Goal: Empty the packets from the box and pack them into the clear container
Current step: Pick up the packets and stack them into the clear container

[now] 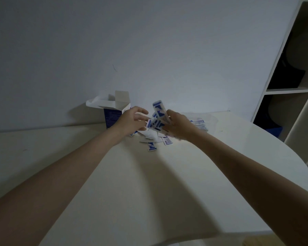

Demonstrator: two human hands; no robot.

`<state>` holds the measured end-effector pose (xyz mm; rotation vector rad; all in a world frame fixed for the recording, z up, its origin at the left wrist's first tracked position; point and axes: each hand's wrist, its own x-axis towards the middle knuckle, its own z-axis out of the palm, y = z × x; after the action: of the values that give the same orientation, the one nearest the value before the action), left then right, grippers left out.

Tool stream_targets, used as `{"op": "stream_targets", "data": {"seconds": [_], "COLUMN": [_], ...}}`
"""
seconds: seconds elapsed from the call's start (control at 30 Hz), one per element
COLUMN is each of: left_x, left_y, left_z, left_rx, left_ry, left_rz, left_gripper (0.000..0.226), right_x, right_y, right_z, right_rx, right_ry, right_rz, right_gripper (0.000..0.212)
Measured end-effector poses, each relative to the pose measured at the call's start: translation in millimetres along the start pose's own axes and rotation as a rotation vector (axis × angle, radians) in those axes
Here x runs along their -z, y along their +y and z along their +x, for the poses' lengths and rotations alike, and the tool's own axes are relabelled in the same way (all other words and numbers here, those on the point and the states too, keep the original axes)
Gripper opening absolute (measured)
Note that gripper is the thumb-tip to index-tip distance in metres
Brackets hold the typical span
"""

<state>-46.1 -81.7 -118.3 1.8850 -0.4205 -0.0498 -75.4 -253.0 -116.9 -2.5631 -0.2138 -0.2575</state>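
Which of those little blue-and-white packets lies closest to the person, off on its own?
The loose packet at the near edge of the pile, flat on the table; the others lie farther back or are held in the hands.

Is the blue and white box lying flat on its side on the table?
No, the box stands upright near the wall with its top flaps open, behind the left hand.
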Motion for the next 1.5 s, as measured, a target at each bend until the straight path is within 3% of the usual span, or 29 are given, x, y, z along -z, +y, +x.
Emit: {"op": "stream_targets", "data": {"seconds": [0.1, 0.17, 0.33, 0.43, 0.73, 0.97, 1.07, 1.27, 1.5], "left_x": [-8.3, -19.3, -40.9, -45.5, -56.8, -69.1, -62.5, -63.9, -60.2], "left_y": [-13.2, -19.6, -30.7, -31.1, -17.5, -19.5, -22.5, -22.5, -16.3], "left_z": [3.0, 0.7, -6.4, -5.7, -11.8, -8.0, -6.8, -9.3, -14.4], "left_rx": [0.104, 0.11, 0.068, 0.103, 0.014, -0.109, -0.067, -0.007, 0.114], "left_ry": [-0.137, -0.212, -0.296, -0.249, -0.279, -0.186, -0.146, -0.135, -0.192], "left_rz": [0.13, 0.264, 0.513, 0.615, 0.674, 0.679, 0.651, 0.589, 0.416], "left_gripper": [0.036, 0.029, 0.013, 0.032, 0.027, 0.009, 0.023, 0.02, 0.032], "right_x": [-0.3, -5.4, -9.5, -0.5, 5.6, 12.3, 19.7, 12.0, 10.5], "right_y": [11.2, 21.1, 41.1, 51.8, 56.9, 55.8, 59.6, 57.7, 56.3], "right_z": [-3.8, -8.9, -18.7, -17.3, -19.5, -23.1, -27.0, -26.1, -23.0], "right_rx": [0.156, 0.198, 0.067, 0.021, 0.028, -0.028, -0.048, -0.084, -0.101], "right_ry": [-0.009, -0.066, -0.243, -0.294, -0.251, -0.334, -0.373, -0.344, -0.29], "right_rz": [-0.316, -0.395, -0.401, -0.429, -0.368, -0.234, -0.275, -0.265, -0.29], "right_gripper": [0.023, 0.019, 0.031, 0.034, 0.01, 0.019, 0.021, 0.003, 0.015]}}
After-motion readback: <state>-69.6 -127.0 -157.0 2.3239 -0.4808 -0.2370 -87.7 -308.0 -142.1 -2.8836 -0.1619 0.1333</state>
